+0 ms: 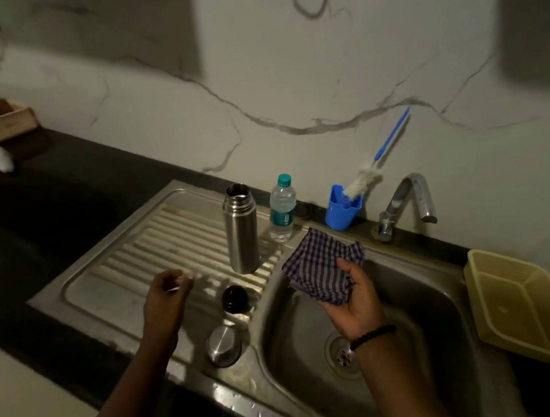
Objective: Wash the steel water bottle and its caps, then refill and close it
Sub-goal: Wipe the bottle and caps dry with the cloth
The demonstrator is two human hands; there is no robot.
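I see the steel bottle (240,228) standing uncapped on the drainboard (117,264), black inner cap (235,299) and steel cup cap (224,345) nearby; my right hand (355,299) clutches a checked cloth (321,266); my left hand (167,297) hangs loosely curled, empty; I advise steadying the bottle before wiping.

1. The steel water bottle (240,229) stands upright on the ribbed drainboard (161,243), near the sink basin (409,300). Its mouth is open; no cap is fitted. The body is brushed cylindrical metal with a narrower neck.
2. The black inner cap (235,299) rests on the drainboard, in front of the bottle and apart from it.
3. The steel outer cap (224,345) sits on the flat steel edge, just in front of the black cap, close to the basin rim.
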